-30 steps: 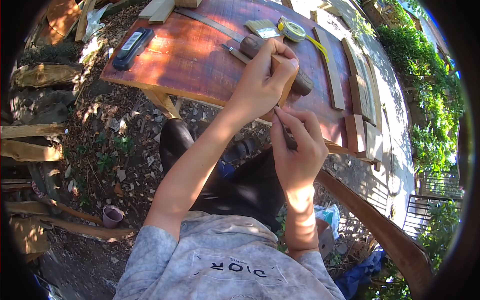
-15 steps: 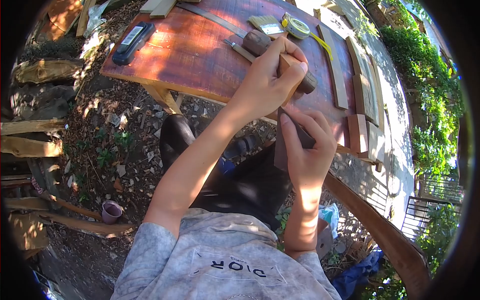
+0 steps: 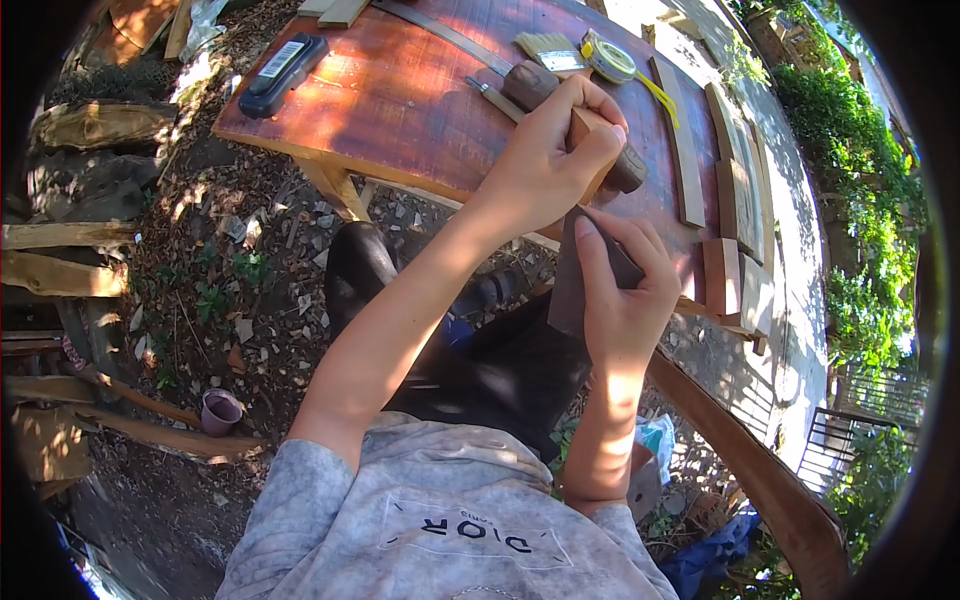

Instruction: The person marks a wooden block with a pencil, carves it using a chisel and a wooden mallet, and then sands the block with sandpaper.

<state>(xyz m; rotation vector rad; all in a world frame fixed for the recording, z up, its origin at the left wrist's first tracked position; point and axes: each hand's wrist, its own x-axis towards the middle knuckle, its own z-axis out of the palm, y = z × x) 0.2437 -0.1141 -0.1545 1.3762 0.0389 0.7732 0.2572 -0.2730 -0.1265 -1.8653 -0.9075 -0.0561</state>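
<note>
My left hand (image 3: 560, 150) is closed around a small wooden block (image 3: 588, 127), pinching it between thumb and fingers above the table's near edge. Just below, my right hand (image 3: 632, 280) grips a dark, flat sheet of sandpaper (image 3: 570, 290), thumb on its face and fingers behind. The sheet's upper corner comes close under the block. Behind my left hand, a dark round wooden piece (image 3: 628, 172) lies on the table, partly covered by the fingers. A chisel-like tool (image 3: 492, 98) rests beside it.
On the reddish table (image 3: 400, 120) lie a black case with a barcode label (image 3: 284, 76), a steel ruler (image 3: 445, 38), a paintbrush (image 3: 552, 55), a yellow tape measure (image 3: 610, 62) and several wood strips (image 3: 680, 150). A purple pot (image 3: 220, 411) stands on the littered ground.
The view has shifted slightly, with the table moving a little right and up. My right hand has tilted the sandpaper, so more of its face shows. Both hands keep their holds.
</note>
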